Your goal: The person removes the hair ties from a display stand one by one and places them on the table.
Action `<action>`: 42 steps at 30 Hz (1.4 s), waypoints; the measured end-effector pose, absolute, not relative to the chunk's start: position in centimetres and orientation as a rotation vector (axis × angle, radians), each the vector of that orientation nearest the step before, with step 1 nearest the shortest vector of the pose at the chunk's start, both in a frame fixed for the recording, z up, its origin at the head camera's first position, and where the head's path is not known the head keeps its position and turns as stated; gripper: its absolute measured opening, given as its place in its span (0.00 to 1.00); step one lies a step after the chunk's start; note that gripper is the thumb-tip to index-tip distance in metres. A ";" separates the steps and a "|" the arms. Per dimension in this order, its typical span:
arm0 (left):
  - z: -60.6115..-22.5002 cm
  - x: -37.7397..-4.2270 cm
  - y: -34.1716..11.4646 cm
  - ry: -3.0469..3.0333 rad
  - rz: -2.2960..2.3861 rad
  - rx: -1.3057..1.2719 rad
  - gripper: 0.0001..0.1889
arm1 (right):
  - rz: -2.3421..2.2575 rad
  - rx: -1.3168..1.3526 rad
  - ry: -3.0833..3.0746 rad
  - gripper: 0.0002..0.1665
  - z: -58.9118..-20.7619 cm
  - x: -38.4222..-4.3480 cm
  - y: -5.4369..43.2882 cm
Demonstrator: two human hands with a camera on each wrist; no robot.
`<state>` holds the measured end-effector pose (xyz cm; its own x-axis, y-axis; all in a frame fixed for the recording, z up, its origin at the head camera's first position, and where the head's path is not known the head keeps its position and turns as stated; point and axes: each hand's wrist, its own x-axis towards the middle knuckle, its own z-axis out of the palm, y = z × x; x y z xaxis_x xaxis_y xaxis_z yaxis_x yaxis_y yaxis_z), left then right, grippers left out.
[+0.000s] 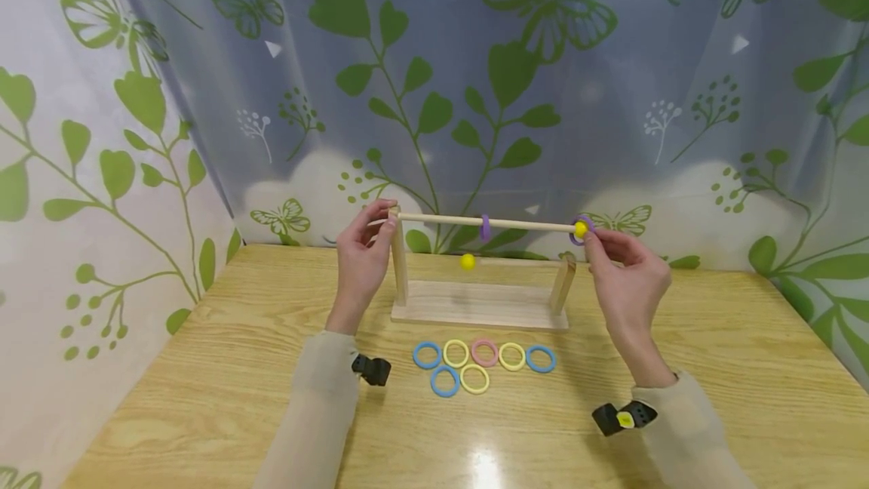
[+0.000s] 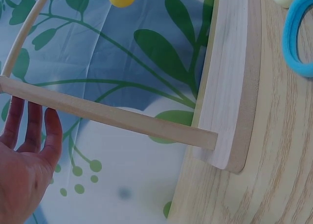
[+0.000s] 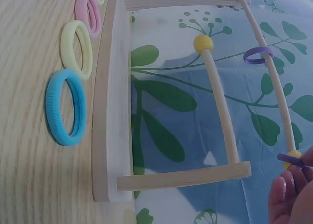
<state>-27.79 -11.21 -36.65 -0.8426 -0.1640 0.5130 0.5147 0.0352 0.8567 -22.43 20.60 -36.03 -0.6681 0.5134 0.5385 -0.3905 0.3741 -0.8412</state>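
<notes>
A wooden stand [image 1: 475,305] has a tall left post [image 1: 400,266] and a shorter right post [image 1: 563,287]. From the tall post an upper rod [image 1: 434,219] runs rightward to a yellow ball [image 1: 581,229] at its tip. My left hand [image 1: 363,255] steadies the top of the tall post, thumb and fingertips on either side. My right hand [image 1: 627,274] pinches a purple ring [image 3: 289,159] at that ball, the ring overlapping it in the head view. Another purple ring [image 1: 485,229] hangs midway along the upper rod.
A lower rod [image 3: 221,106] extends leftward from the short post, with a yellow ball [image 1: 468,262] at its free end. Several blue, yellow and pink rings [image 1: 485,365] lie on the table [image 1: 224,383] in front of the base. A leaf-patterned curtain [image 1: 434,96] hangs behind.
</notes>
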 end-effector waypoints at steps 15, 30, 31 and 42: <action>-36.8 -27.9 -11.3 -1.834 -1.855 -0.370 0.13 | 1.405 -0.131 -1.786 0.13 -36.6 -22.5 20.8; -36.8 -27.9 -11.3 -1.824 -1.851 -0.376 0.13 | 1.404 -0.147 -1.793 0.12 -36.6 -22.0 21.7; -36.8 -27.9 -11.3 -1.822 -1.850 -0.379 0.13 | 1.403 -0.145 -1.797 0.12 -36.6 -21.9 21.8; -36.7 -27.8 -11.2 -1.822 -1.851 -0.364 0.13 | 1.368 -0.125 -1.849 0.10 -37.1 -21.1 23.0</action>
